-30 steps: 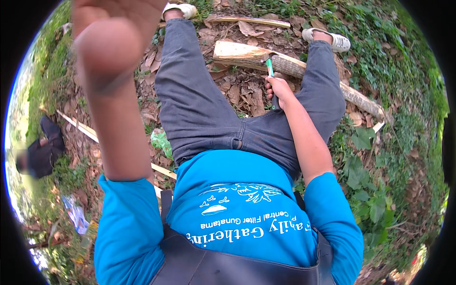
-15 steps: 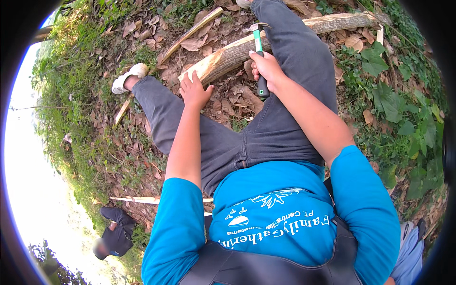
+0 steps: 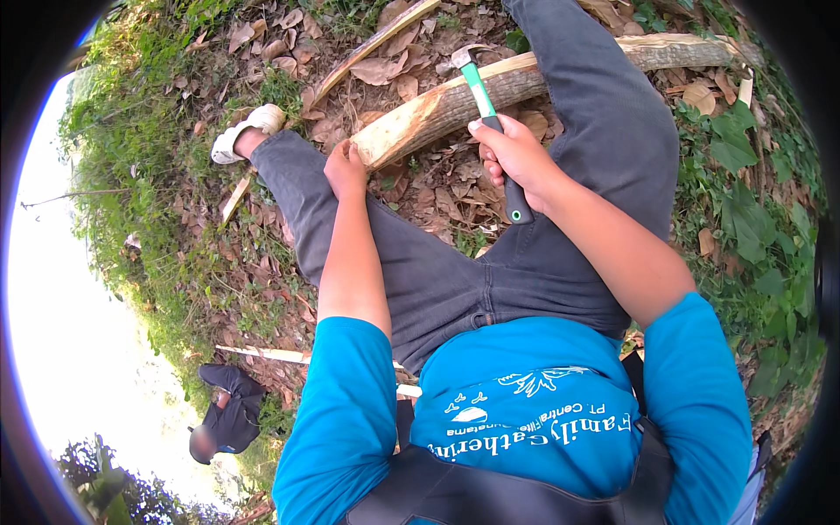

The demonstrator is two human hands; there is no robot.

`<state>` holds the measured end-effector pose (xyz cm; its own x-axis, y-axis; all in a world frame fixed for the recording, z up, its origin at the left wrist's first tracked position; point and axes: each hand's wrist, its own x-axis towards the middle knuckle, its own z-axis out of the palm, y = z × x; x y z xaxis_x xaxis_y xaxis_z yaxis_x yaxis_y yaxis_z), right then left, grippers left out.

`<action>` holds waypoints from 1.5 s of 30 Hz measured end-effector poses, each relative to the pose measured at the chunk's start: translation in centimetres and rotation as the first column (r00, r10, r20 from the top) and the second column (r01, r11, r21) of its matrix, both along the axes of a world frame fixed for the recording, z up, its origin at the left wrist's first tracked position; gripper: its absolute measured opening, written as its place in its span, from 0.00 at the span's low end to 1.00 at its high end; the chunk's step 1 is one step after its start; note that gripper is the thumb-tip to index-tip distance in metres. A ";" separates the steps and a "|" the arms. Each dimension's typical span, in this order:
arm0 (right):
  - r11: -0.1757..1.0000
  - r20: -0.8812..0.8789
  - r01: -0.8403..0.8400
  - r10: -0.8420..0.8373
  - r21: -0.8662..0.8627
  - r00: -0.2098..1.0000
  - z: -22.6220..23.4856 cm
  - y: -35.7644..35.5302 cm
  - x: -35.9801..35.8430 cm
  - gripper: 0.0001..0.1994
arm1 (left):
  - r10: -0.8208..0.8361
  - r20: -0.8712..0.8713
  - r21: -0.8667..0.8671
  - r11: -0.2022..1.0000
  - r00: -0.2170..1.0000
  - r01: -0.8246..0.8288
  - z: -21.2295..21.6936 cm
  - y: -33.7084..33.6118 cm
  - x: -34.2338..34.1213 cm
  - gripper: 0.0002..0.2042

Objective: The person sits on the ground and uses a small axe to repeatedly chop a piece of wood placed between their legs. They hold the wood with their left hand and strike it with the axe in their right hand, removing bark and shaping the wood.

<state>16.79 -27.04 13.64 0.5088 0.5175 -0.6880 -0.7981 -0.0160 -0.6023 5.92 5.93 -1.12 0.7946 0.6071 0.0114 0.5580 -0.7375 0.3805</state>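
Note:
A claw hammer [image 3: 486,105] with a green shaft and black grip is in my right hand [image 3: 516,157], its fingers wrapped round the handle. The metal head points away from me, over the long log [image 3: 507,80]. That log lies across the ground between my legs, its pale, stripped near-left end beside my left hand [image 3: 346,171]. The left fingers are curled at that end; what is in them, if anything, is hidden. My legs [image 3: 604,114] in dark grey trousers are spread, the right one over the log.
A long split strip of wood [image 3: 372,50] lies beyond the log. Shorter pale pieces [image 3: 234,199] lie near my left shoe [image 3: 248,136]. Dry leaves cover the ground, with green plants [image 3: 744,210] on the right. Another person [image 3: 229,411] in dark clothes is at the lower left.
My left hand has gone from spread fingers over the log's end to curled fingers beside it. My right hand and the hammer sit slightly lower and further right in view, as the whole view shifts.

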 end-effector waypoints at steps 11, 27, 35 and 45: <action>1.000 -0.048 -0.011 0.011 -0.002 0.999 1.0 1.0 -0.4 0.10 | -0.064 0.085 0.111 0.992 0.994 0.055 1.2 -1.4 0.6 0.09; 0.993 0.013 -0.063 0.065 -0.104 0.998 -1.0 1.5 -1.2 0.10 | 0.211 0.092 0.065 0.974 0.973 -0.218 -1.6 -2.3 0.8 0.30; 0.976 0.087 -0.121 0.138 -0.179 0.987 -2.3 2.4 -2.1 0.09 | 0.478 -0.031 -0.696 0.620 0.878 -0.362 -2.5 -3.4 -0.8 0.25; 0.957 0.078 -0.182 0.204 -0.225 0.976 -2.1 3.5 -3.0 0.11 | 0.235 0.221 -0.401 0.907 0.947 -0.131 -4.1 -1.6 -1.6 0.24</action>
